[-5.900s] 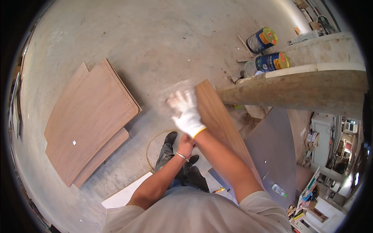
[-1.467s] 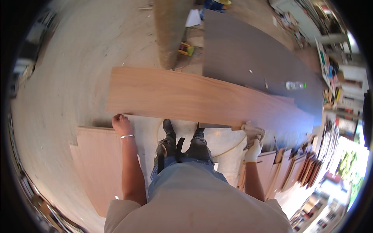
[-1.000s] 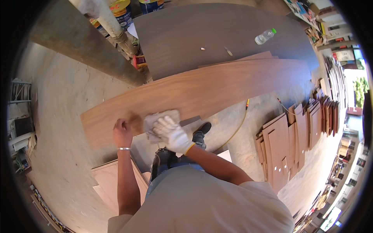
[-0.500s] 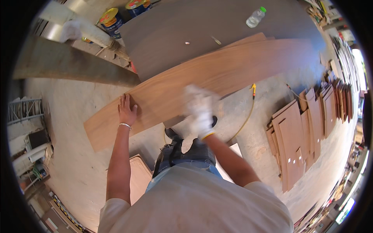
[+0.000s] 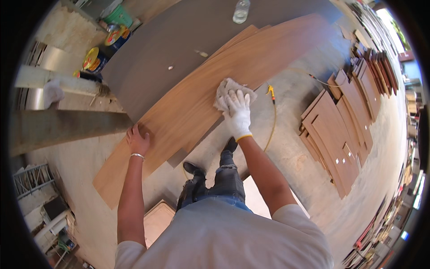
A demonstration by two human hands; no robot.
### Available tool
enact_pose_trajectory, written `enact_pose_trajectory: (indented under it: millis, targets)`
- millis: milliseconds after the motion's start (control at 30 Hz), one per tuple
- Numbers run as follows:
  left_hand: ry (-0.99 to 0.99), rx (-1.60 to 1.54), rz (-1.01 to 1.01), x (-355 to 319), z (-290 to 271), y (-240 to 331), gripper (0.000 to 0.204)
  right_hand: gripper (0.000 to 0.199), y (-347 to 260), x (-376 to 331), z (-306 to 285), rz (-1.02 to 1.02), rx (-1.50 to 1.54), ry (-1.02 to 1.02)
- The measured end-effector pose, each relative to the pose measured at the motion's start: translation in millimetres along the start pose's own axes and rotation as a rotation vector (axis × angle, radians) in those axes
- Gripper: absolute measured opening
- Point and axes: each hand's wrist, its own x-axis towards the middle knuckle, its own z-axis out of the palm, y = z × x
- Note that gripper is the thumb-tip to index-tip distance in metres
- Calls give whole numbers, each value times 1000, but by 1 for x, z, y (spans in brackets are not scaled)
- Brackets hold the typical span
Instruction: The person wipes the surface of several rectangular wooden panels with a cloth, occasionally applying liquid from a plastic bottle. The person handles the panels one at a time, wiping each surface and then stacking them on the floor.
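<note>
Board: long brown veneer sheet lying on the floor over a grey panel. We judge it thin, light, flexible; grip at its long edges. Left hand flat, open, on its near edge; gloved right hand presses a rag mid-board.

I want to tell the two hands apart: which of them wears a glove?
The right hand wears a white glove and presses a pale cloth on the long wooden board. The left hand is bare, flat on that board.

Clear plastic bottle lies on dark grey sheet; paint tins at left; brown panels stacked on concrete floor at right.
</note>
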Motion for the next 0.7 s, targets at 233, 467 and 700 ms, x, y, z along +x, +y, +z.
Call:
enact_pose_trajectory:
  millis: [233,467,700]
  targets:
    - [-103,-121,93,54,18,115,64,54,-63,-34,22,-131,177,-372]
    - [-143,-157,141,118,42,289,63,54,30,-14,-14,-286,245,-184]
    - [198,4,234,122,84,352,59,56,160,55,-44,-103,101,-46]
